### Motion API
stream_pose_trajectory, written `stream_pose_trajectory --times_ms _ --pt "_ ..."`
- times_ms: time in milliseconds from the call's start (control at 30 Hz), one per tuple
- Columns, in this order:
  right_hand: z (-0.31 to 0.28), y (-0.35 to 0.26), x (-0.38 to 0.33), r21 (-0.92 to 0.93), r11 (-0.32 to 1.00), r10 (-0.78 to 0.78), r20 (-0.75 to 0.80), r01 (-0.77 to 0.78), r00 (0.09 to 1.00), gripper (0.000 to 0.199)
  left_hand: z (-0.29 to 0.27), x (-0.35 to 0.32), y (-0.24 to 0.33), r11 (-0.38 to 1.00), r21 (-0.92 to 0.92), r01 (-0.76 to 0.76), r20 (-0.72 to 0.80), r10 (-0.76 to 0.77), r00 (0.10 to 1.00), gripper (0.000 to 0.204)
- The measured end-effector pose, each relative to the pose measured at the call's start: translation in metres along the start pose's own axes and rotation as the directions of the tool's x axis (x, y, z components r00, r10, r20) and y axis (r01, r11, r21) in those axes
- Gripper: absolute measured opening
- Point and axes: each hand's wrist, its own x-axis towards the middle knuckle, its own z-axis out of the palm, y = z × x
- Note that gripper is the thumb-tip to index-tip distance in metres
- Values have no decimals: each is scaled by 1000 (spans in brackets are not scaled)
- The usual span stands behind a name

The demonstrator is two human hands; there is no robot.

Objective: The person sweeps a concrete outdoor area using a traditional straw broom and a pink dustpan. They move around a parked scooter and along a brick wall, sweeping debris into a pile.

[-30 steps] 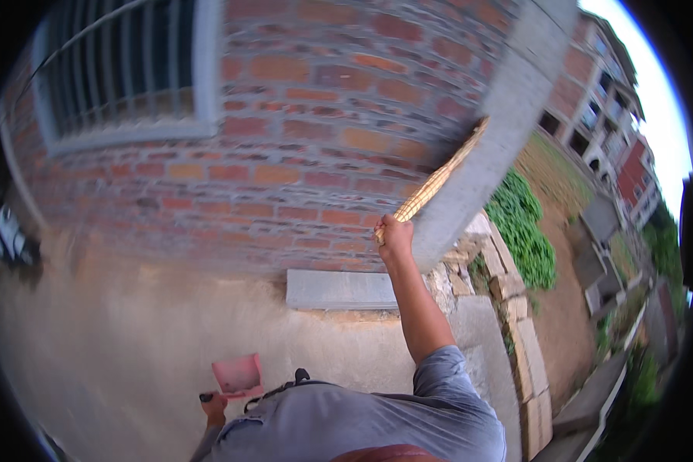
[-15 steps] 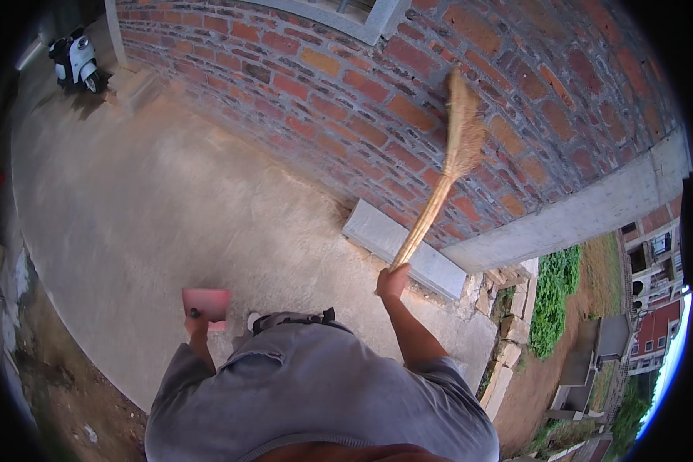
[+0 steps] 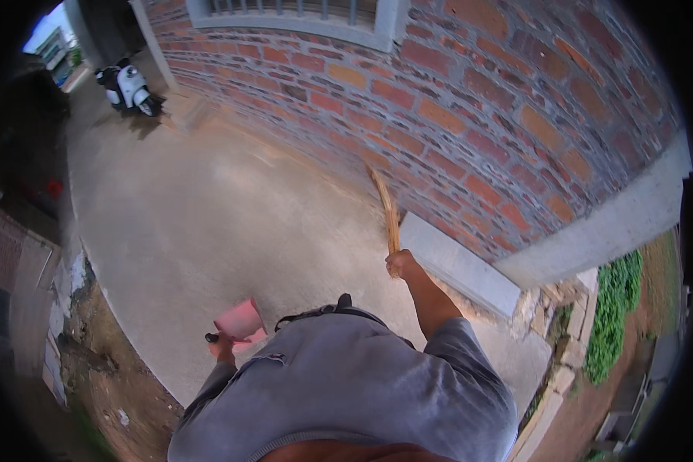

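Note:
My right hand [image 3: 400,264] is wrapped round a straw broom [image 3: 390,219], whose yellowish length points away from me. Its far end is in front of the foot of the brick wall and looks narrow from here; whether it touches the wall I cannot tell. Low on the left, my left hand [image 3: 222,349] grips the dark handle of a red dustpan [image 3: 241,320]. The pan is tilted and sits beside my left side, over the concrete floor [image 3: 208,223].
A brick wall [image 3: 470,138] with a barred window [image 3: 300,15] runs along the right. At its foot lies a grey stone slab [image 3: 458,262]. A white scooter [image 3: 133,88] is parked at the far left. Bare soil [image 3: 123,369] borders the floor on the left; green plants [image 3: 614,316] grow on the right.
The broom has swung down and left from high against the wall. In my left hand the dustpan has turned and tilted. My view has shifted, showing more of the window and scooter.

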Motion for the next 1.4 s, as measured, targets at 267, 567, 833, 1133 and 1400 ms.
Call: stream_pose_trajectory --times_ms 267,567,833,1133,1400 --pt "-20 -96 44 83 979 -186 21 184 982 8 10 -27 -11 996 -37 82 -5 -82 997 23" --pt "-119 -156 -173 376 911 -234 138 168 962 10 7 -39 -28 995 98 18 221 -39 974 22" --pt "-200 -199 -470 505 630 -645 -82 590 760 22 71 47 -38 654 575 -492 499 196 844 37" --pt "-310 -134 -568 223 181 -702 -652 958 285 20 144 61 -22 911 284 -299 646 49 762 30" --pt "-491 -17 -404 767 -29 -459 -579 641 673 13 152 109 0 468 45 -882 703 613 361 18"
